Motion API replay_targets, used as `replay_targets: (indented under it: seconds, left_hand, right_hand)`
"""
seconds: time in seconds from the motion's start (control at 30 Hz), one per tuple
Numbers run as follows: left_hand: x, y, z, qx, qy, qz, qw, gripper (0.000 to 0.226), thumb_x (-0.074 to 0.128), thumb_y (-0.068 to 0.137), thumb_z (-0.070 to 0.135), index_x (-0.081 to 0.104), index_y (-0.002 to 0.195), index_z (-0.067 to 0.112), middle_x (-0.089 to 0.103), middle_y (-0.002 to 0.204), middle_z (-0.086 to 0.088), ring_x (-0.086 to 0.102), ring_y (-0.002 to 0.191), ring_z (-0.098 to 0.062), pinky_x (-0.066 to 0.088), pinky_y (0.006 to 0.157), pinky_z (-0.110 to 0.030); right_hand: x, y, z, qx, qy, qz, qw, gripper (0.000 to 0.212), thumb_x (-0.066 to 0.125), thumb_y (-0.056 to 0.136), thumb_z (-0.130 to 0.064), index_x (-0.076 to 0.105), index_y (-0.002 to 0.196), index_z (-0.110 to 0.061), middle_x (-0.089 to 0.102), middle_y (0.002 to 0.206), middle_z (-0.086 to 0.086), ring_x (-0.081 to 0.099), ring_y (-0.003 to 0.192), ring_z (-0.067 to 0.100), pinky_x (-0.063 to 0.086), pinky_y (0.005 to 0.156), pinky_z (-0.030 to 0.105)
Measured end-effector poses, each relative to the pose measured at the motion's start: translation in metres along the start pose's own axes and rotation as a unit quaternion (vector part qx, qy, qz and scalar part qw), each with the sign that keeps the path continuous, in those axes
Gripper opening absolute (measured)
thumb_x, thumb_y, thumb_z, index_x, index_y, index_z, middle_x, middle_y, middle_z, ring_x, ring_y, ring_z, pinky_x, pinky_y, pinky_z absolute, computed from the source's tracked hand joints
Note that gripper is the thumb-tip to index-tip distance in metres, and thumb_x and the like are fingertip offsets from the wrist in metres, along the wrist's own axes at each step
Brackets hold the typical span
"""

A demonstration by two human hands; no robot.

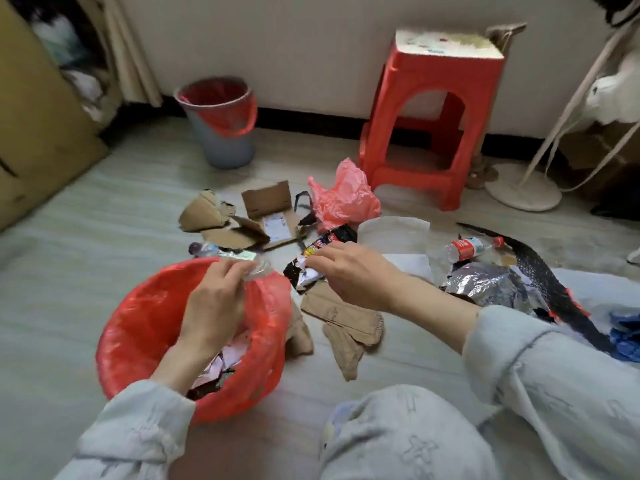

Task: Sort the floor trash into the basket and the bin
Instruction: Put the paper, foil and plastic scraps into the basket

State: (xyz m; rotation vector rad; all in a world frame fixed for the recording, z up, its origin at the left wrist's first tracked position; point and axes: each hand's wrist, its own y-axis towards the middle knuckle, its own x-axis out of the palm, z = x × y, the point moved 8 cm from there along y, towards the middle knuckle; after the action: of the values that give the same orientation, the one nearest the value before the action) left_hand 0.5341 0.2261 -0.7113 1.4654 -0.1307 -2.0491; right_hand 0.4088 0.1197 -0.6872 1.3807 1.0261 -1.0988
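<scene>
Trash lies scattered on the floor [86, 216] ahead of a seated person in pale blue sleeves. The left hand [216, 299] hangs over the basket [138, 313], which is lined with a red bag and holds paper scraps; its fingers curl round a clear bottle [239, 263] at the basket's far rim. The right hand [349, 271], just right of the basket, pinches a black wrapper [311, 261] at its crumpled white end. Under that hand lie brown cardboard pieces [343, 323]. Beyond both hands sit torn cardboard [256, 220] and a pink bag [343, 199]. Right of the right hand lie white paper [391, 233], a 2nd bottle [467, 247] with a red label, and foil [485, 282]. Far beyond the left hand the grey bin [221, 126] stands by the wall, with a red stool [433, 112] to its right.
</scene>
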Motion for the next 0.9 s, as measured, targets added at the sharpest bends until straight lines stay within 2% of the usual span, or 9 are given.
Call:
replay_targets:
  seconds: [0.1, 0.17, 0.23, 0.27, 0.37, 0.53, 0.63, 0.8, 0.9]
  left_hand:
    - [-0.037, -0.023, -0.047, -0.066, 0.017, 0.011, 0.998, 0.034, 0.06, 0.076, -0.008, 0.064, 0.107, 0.007, 0.062, 0.099, -0.012, 0.061, 0.09, -0.034, 0.053, 0.069, -0.044]
    - [-0.042, -0.034, -0.075, -0.101, 0.013, -0.016, 0.995, 0.04, 0.059, 0.076, -0.01, 0.062, 0.112, 0.006, 0.062, 0.106, -0.013, 0.061, 0.095, -0.033, 0.051, 0.077, -0.043]
    - [-0.039, -0.046, -0.106, -0.145, 0.007, -0.077, 0.986, 0.053, 0.057, 0.076, -0.009, 0.055, 0.126, 0.007, 0.056, 0.123, -0.012, 0.056, 0.111, -0.03, 0.046, 0.092, -0.041]
    - [-0.035, -0.052, -0.117, -0.159, 0.007, -0.109, 0.981, 0.058, 0.057, 0.077, -0.008, 0.049, 0.132, 0.007, 0.051, 0.131, -0.012, 0.052, 0.119, -0.03, 0.042, 0.099, -0.04]
    - [-0.032, -0.062, -0.127, -0.175, 0.002, -0.142, 0.974, 0.057, 0.055, 0.083, -0.002, 0.041, 0.137, 0.009, 0.042, 0.141, -0.009, 0.044, 0.128, -0.027, 0.037, 0.106, -0.039]
    - [-0.038, -0.045, -0.095, -0.123, -0.012, -0.131, 0.984, 0.05, 0.052, 0.087, 0.004, 0.043, 0.136, 0.014, 0.042, 0.139, -0.003, 0.041, 0.129, -0.021, 0.037, 0.106, -0.036]
    - [-0.033, -0.023, -0.058, -0.075, -0.009, -0.136, 0.988, 0.048, 0.051, 0.089, 0.007, 0.044, 0.135, 0.016, 0.044, 0.137, -0.002, 0.042, 0.128, -0.02, 0.037, 0.106, -0.036]
    - [0.014, 0.01, 0.008, -0.023, -0.001, -0.193, 0.981, 0.044, 0.046, 0.093, 0.012, 0.043, 0.136, 0.019, 0.04, 0.139, 0.0, 0.042, 0.126, -0.017, 0.038, 0.1, -0.029]
    - [0.069, 0.029, 0.035, 0.018, 0.029, -0.248, 0.968, 0.044, 0.046, 0.093, 0.012, 0.041, 0.136, 0.018, 0.04, 0.138, -0.003, 0.04, 0.127, -0.021, 0.039, 0.102, -0.034]
  right_hand:
    - [0.011, 0.055, -0.057, -0.05, 0.023, -0.016, 0.998, 0.031, 0.045, 0.076, 0.005, 0.063, 0.101, 0.0, 0.066, 0.092, 0.017, 0.061, 0.083, 0.034, 0.053, 0.067, 0.04]
    - [0.026, 0.079, -0.078, -0.043, 0.058, -0.051, 0.996, 0.036, 0.047, 0.081, 0.004, 0.057, 0.115, -0.001, 0.059, 0.115, 0.019, 0.058, 0.1, 0.036, 0.052, 0.078, 0.044]
    - [0.047, 0.091, -0.089, -0.013, 0.117, -0.149, 0.982, 0.056, 0.057, 0.087, -0.011, 0.036, 0.139, -0.008, 0.031, 0.148, 0.013, 0.038, 0.131, 0.031, 0.039, 0.104, 0.043]
    - [0.055, 0.091, -0.091, 0.005, 0.15, -0.197, 0.969, 0.069, 0.06, 0.087, -0.019, 0.023, 0.146, -0.012, 0.016, 0.155, 0.008, 0.024, 0.139, 0.026, 0.028, 0.113, 0.038]
    - [0.059, 0.088, -0.09, 0.036, 0.21, -0.238, 0.947, 0.083, 0.06, 0.088, -0.034, 0.008, 0.15, -0.019, -0.001, 0.158, -0.002, 0.008, 0.144, 0.016, 0.014, 0.116, 0.028]
    - [0.053, 0.07, -0.071, 0.082, 0.191, -0.259, 0.943, 0.073, 0.055, 0.091, -0.033, 0.012, 0.149, -0.023, 0.016, 0.156, -0.001, 0.027, 0.139, 0.019, 0.025, 0.114, 0.032]
    - [0.047, 0.04, -0.042, 0.124, 0.154, -0.271, 0.942, 0.068, 0.053, 0.092, -0.032, 0.016, 0.148, -0.023, 0.026, 0.152, 0.003, 0.031, 0.137, 0.022, 0.03, 0.112, 0.038]
    - [0.04, -0.018, 0.027, 0.195, 0.093, -0.301, 0.929, 0.063, 0.05, 0.094, -0.03, 0.018, 0.147, -0.022, 0.037, 0.145, 0.007, 0.041, 0.129, 0.027, 0.037, 0.104, 0.038]
    - [0.049, -0.044, 0.078, 0.24, 0.071, -0.308, 0.918, 0.055, 0.047, 0.095, -0.028, 0.024, 0.144, -0.02, 0.04, 0.142, 0.009, 0.042, 0.128, 0.029, 0.039, 0.101, 0.04]
